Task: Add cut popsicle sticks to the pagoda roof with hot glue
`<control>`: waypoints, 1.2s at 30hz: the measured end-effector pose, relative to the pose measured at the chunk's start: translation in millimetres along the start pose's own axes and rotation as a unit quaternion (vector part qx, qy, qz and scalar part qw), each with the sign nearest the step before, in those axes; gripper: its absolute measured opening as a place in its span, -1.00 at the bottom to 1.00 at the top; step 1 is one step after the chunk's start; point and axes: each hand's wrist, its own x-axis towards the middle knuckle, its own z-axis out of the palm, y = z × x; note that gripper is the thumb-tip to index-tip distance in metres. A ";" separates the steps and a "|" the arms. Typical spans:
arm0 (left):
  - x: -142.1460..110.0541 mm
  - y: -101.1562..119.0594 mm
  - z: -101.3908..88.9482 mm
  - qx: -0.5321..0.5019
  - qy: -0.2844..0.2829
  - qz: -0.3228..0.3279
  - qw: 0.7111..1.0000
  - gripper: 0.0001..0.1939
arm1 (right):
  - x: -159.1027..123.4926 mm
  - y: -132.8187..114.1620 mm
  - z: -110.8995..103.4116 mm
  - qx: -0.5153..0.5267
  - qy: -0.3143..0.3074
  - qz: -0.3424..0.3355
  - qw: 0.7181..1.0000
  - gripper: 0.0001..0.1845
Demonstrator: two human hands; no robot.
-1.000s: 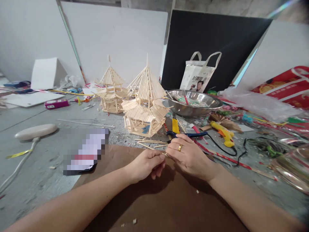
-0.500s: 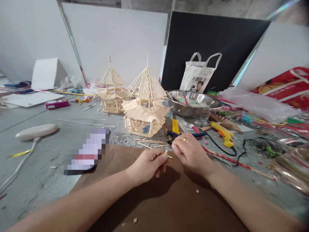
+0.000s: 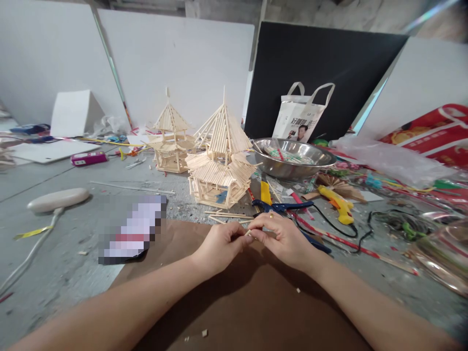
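Note:
Both hands meet over the brown sheet (image 3: pixel 234 302). My left hand (image 3: pixel 218 247) pinches a short piece of wooden stick (image 3: pixel 248 233) between thumb and fingers. The fingertips of my right hand (image 3: pixel 284 240), with a ring on one finger, close on the same piece from the other side. Beyond the right hand lies a blue-handled cutting tool (image 3: pixel 300 205), partly hidden by that hand. Several thin wooden sticks (image 3: pixel 228 213) lie just past the fingers. Behind them stands a pavilion model (image 3: pixel 223 170) built of such sticks, with a pointed roof.
A second stick pavilion (image 3: pixel 170 146) stands behind at the left. A phone (image 3: pixel 135 231) and a white cable device (image 3: pixel 58 199) lie on the left. To the right are a yellow glue gun (image 3: pixel 338 204), a steel bowl (image 3: pixel 292 168) and a clear container (image 3: pixel 444 253).
My right hand has come off the blue-handled tool and moved left to the small stick piece. The tool now lies on the table. My left hand has stayed nearly in place.

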 end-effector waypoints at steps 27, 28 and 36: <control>81.0 49.9 -64.3 -0.285 0.234 -0.018 0.929 -0.88 | -9.9 13.1 12.6 -0.127 0.031 -0.004 0.991 -0.72; 83.0 49.1 -63.8 -0.296 0.236 -0.016 0.925 -0.88 | -10.1 13.8 13.0 -0.138 0.025 -0.012 0.990 -0.73; 90.1 50.5 -59.0 -0.401 0.230 -0.026 0.886 -0.89 | -9.0 13.9 14.0 -0.148 -0.017 -0.050 0.988 -0.78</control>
